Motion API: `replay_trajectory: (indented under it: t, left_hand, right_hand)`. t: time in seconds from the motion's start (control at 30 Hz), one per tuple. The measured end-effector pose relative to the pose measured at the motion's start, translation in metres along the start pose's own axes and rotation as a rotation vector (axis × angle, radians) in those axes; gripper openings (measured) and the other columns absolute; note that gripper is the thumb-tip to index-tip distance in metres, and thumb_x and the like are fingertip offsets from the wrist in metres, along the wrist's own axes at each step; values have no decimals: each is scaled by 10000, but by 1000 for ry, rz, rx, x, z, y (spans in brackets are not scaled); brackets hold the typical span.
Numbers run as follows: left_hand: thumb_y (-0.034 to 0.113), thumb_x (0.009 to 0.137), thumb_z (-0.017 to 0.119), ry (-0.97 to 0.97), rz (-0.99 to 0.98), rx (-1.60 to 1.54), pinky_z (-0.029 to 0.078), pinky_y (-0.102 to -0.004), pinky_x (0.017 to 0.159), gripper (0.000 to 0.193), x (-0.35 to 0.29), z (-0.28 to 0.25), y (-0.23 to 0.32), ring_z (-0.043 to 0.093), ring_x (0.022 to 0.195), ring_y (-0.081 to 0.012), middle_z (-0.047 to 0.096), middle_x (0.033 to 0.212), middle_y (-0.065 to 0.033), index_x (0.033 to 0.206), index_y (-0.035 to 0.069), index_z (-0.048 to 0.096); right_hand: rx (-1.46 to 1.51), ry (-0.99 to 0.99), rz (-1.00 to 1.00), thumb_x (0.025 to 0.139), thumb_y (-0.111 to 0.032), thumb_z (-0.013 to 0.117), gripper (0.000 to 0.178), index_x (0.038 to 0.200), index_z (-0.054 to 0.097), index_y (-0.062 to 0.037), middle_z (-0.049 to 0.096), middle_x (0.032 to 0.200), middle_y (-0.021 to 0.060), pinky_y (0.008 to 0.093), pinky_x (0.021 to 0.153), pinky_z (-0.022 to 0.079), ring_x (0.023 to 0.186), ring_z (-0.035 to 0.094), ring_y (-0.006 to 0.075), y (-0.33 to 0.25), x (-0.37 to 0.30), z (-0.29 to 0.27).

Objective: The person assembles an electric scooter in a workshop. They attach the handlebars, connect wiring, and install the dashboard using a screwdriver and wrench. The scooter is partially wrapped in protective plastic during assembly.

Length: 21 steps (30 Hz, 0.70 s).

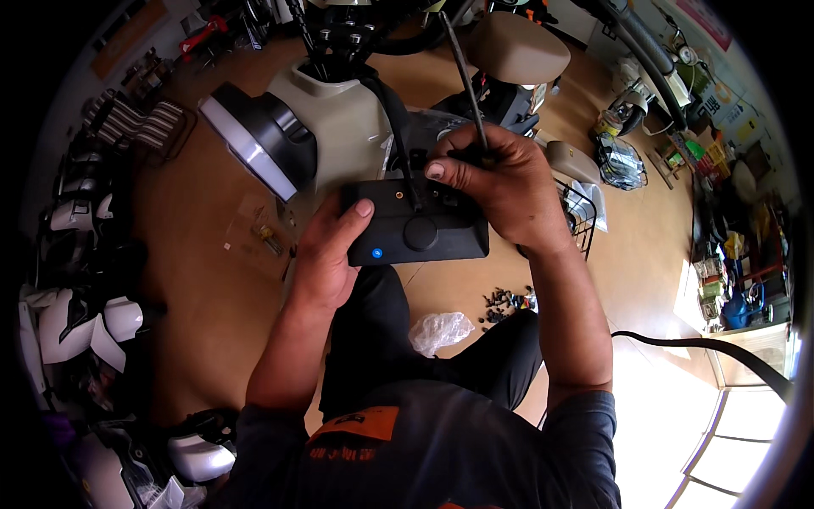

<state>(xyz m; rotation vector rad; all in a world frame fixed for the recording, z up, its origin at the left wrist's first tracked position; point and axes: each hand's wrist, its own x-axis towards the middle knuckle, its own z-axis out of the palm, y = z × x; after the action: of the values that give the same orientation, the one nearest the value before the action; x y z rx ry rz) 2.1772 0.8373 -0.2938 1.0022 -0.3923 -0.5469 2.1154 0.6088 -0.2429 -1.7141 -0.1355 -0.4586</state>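
Presently, the Black Box Is Between Your Two Hands

The black box (424, 233) is in the air above your lap; your left hand (326, 250) grips its left end, thumb on top. Your right hand (504, 182), at its upper right corner, curls around a dark rod (461, 68); what the fingertips pinch, I cannot tell. A black cable (394, 119) reaches the box. White panels (123, 318) line the floor's (212, 297) left edge.

Through my feed I see a tan floor (212, 322) carrying a crumpled clear plastic bag (441, 332), with small black parts (500, 307) scattered just right of it. Toward the left I make out a clear packet (268, 241) and, farther off, a striped folding chair (131, 120).
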Motion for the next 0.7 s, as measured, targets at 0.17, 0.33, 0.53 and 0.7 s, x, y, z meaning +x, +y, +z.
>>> replay_trajectory:
  t: [0.17,0.33,0.53,0.7]
  left_hand:
    - [193,1032,661,16,7,0,575,-339,958,400,-2,-1,0,705,1100,-193,691,1242,-130,1355,-27,574]
    - [192,1030,662,19,-7,18,569,-331,962,384,-2,-6,0,707,1087,-186,705,1213,-118,1340,-24,591]
    - [188,1028,665,42,-13,-15,569,-333,965,383,-3,-7,-1,708,1085,-186,709,1208,-115,1341,-21,594]
    - [177,1026,668,23,8,-16,560,-335,975,389,-3,-7,-2,700,1097,-187,701,1232,-109,1347,-29,589]
  right_hand:
    - [-301,13,-215,871,-112,869,185,986,752,-24,729,869,28,305,752,533,822,669,121,6,5,3]
    - [-602,-10,-227,867,-181,852,219,981,750,-25,712,899,119,383,768,538,849,688,282,7,1,-3]
    - [-706,16,-224,937,-200,773,245,1098,707,-28,712,995,180,445,806,542,931,688,390,0,-4,-4]
    - [-558,64,-48,996,-164,724,263,1217,675,-30,735,1078,160,396,889,546,984,709,293,-5,-10,2]
